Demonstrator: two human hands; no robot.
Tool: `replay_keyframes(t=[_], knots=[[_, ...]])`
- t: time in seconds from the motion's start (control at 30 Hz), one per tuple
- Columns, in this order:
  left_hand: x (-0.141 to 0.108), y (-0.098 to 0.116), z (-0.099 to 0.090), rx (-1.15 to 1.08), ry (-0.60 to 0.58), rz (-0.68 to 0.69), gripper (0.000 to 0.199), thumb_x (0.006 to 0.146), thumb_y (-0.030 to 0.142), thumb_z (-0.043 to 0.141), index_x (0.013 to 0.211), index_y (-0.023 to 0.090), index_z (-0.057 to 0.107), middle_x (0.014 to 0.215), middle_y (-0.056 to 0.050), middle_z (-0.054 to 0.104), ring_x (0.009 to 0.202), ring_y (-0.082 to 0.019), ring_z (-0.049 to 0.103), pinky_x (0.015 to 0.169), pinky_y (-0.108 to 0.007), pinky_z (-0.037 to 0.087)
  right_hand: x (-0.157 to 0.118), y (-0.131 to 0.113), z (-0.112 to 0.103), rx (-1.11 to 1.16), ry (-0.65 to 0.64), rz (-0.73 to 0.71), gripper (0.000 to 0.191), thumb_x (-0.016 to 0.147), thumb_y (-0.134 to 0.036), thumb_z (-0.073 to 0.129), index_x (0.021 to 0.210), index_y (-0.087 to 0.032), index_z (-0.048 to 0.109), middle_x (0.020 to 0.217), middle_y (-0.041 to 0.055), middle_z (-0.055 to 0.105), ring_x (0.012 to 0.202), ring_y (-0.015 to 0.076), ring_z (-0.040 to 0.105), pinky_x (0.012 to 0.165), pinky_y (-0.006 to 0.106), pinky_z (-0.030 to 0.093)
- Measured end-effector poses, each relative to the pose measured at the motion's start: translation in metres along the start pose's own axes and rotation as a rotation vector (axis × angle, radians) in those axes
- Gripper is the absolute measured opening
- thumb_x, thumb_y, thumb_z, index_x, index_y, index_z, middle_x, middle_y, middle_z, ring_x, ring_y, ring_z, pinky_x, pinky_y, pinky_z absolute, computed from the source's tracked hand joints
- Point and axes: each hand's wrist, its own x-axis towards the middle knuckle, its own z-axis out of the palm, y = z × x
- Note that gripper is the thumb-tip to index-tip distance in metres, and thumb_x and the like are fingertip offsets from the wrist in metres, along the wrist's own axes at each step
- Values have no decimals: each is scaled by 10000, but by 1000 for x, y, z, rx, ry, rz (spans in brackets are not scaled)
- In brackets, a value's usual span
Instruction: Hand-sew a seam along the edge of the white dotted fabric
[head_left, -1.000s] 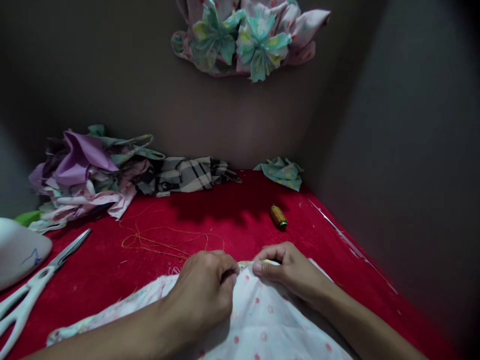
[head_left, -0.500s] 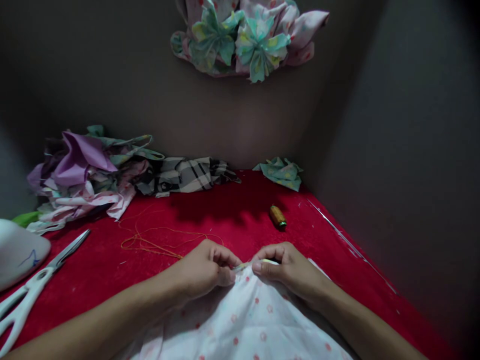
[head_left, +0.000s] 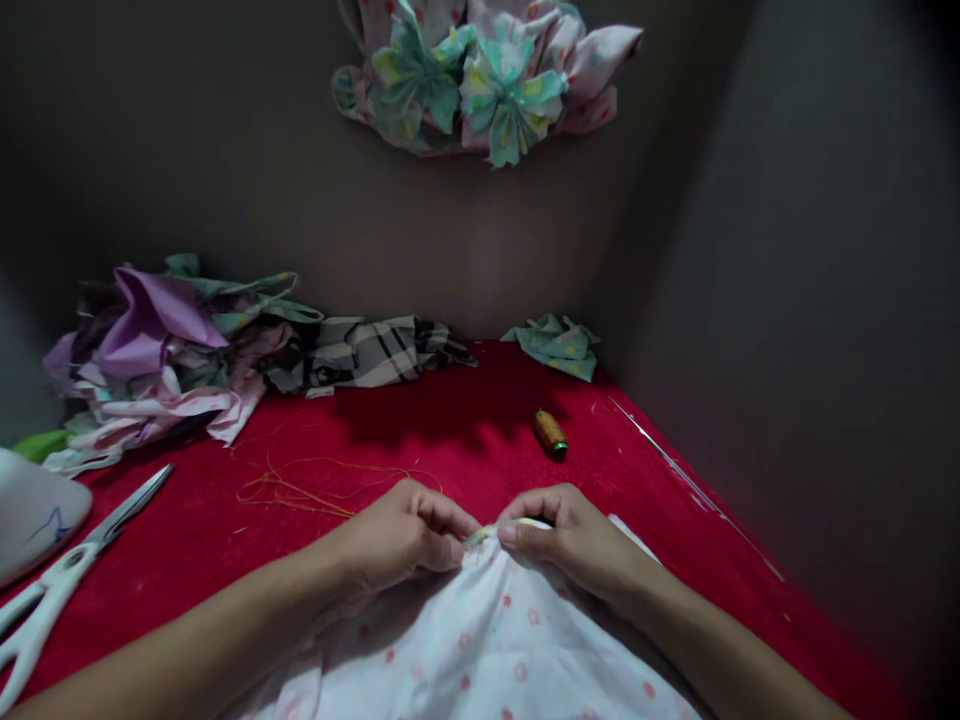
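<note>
A white cloth (head_left: pixel 487 640) with small pink and red flower prints hangs down toward me from both hands. My left hand (head_left: pixel 409 535) pinches its upper edge between thumb and forefinger. Close by on the right, my right hand (head_left: pixel 566 530) pinches the same edge, where a bit of yellow-green fabric shows. The cloth is gathered in small folds between the fingertips. Whether a needle is among the fingers I cannot make out. Loose orange thread (head_left: pixel 300 485) lies in loops beyond my left hand. A spool of golden-brown thread (head_left: pixel 551 432) rests on its side past my right hand.
White-handled scissors (head_left: pixel 67 570) and a white rounded object (head_left: pixel 37 510) lie at the left on the red surface (head_left: pixel 675 560). Fabric scraps (head_left: pixel 165 340) pile at the back left, a green patterned scrap (head_left: pixel 559 345) at the back right. Above hangs flowered fabric (head_left: pixel 487 85).
The view has shifted slightly, so most things sit a little further left. Both hands keep their pinch on the cloth, and the edge between them shows slightly more.
</note>
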Motion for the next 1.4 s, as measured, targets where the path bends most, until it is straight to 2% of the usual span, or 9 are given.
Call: replay_keyframes(t=[0.23,0.47,0.6,0.7,0.9,1.03,1.1,1.2,1.4], knots=[[5,-8,-3,-5,-21,27,301,535,151,593,811,68,683,725,-121,662,632,-191,578,602,-286,415,-1,0,2,-33,22,5,140,603,-241,585,618,-104,608,441,-36,462,374,47,331,351,167,225],[9,-10,-2,28,69,17,216,491,203,650,657,68,681,586,-78,626,517,-136,521,514,-238,383,-2,1,1,-95,29,-14,141,603,-247,592,625,-114,633,455,-27,485,402,59,358,386,179,257],[11,-10,-2,80,109,15,125,523,197,643,561,77,637,401,16,489,351,-35,350,363,-155,246,-2,0,0,-113,26,-28,143,598,-248,604,624,-111,640,466,-22,495,412,62,374,393,178,269],[12,-10,-2,135,111,29,118,567,204,618,562,86,610,330,52,405,287,-18,268,298,-143,172,-3,-1,1,-62,12,7,170,597,-266,606,643,-107,640,458,-27,484,389,53,348,380,176,253],[14,-13,5,63,120,118,133,561,182,601,656,102,555,382,37,466,309,-75,406,297,-179,339,-5,-1,4,135,-60,52,194,566,-258,627,673,-96,643,491,-7,536,424,62,390,434,189,298],[12,-12,10,-37,126,172,215,568,158,581,762,121,497,469,40,488,367,-106,468,343,-224,396,-4,-3,5,144,-67,50,209,552,-278,647,652,-94,638,496,-1,548,425,66,404,439,194,305],[10,-11,10,31,150,242,242,599,148,563,833,126,502,533,25,510,415,-103,479,386,-227,401,-4,-4,5,119,-47,44,199,558,-282,641,641,-101,636,476,-12,534,406,60,390,423,189,291],[7,-9,11,321,293,444,212,656,124,528,865,147,555,666,-7,542,507,-88,486,470,-213,387,-5,-5,5,122,-32,27,191,556,-283,638,633,-108,632,461,-24,521,394,58,381,404,184,269],[6,-5,23,677,312,758,135,686,74,493,582,122,564,645,-25,516,615,-104,484,547,-206,358,-4,-1,6,120,-37,-4,128,531,-235,628,558,-118,582,426,-52,462,382,48,339,397,181,238]])
